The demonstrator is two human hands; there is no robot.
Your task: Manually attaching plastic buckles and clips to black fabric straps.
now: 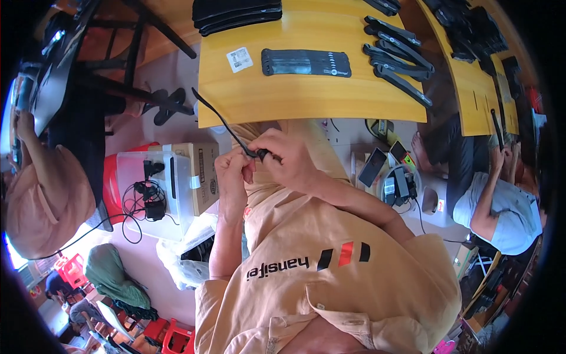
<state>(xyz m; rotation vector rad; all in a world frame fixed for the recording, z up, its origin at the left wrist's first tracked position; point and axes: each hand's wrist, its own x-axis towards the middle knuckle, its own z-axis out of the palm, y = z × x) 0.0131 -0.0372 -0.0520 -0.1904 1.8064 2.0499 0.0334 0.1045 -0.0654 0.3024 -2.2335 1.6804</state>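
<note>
A thin black strap [217, 115] rises in a curve from my hands toward the table's near left corner. Its lower end is pinched in the closed fingers of my left hand [233, 167]. Right beside it, my right hand [285, 154] is closed around a dark end piece of the strap, its fingers almost touching the left ones. Both hands are over my lap, just below the edge of the yellow table [283, 106]. On the tabletop lies a flat black pack of bands [305, 62] with pale marks. Several looped black straps [398, 56] are piled to its right.
A white label [239, 59] and a stack of black flat pieces [237, 16] are on the table. To my left stand a clear plastic bin [127, 194] with cables and a cardboard box [204, 174]. A phone [372, 167] lies to my right. People sit at both sides.
</note>
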